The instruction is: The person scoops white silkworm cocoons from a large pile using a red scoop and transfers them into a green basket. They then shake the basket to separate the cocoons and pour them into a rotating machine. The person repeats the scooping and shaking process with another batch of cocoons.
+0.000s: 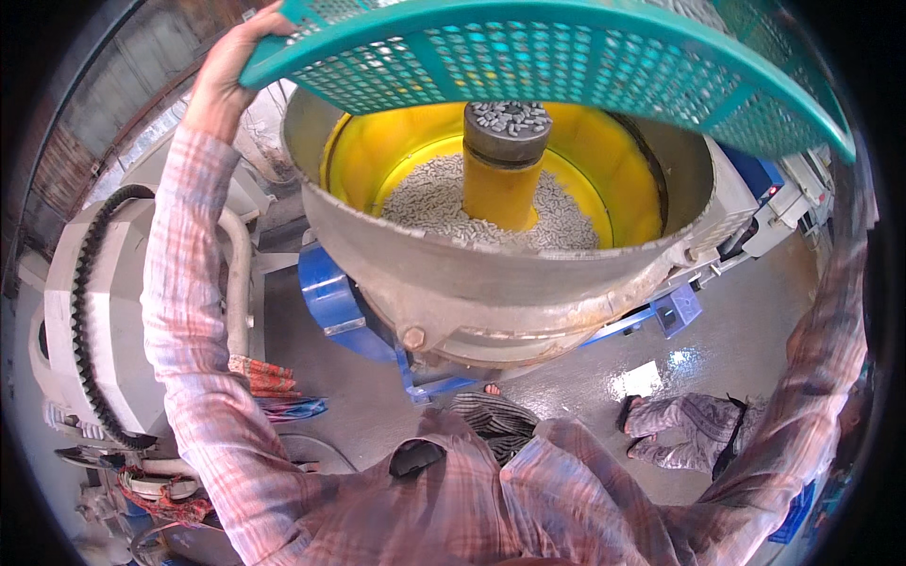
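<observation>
Your left hand (pixel 226 71) grips the rim of the teal basket (pixel 566 66), fingers curled over its edge; you hold the basket tilted above the metal tub (pixel 491 274); your right hand is hidden past the basket's far edge, so its state cannot be told, only the plaid sleeve (pixel 812 377) rising toward it; the tub's lining is yellow, with a yellow post (pixel 505 170) at the middle; grey pellets (pixel 429 198) lie around the post and on its cap; a toothed belt (pixel 85 311) runs round the white machine at your left; another person's feet (pixel 661 429) stand on the wet floor (pixel 736 340).
</observation>
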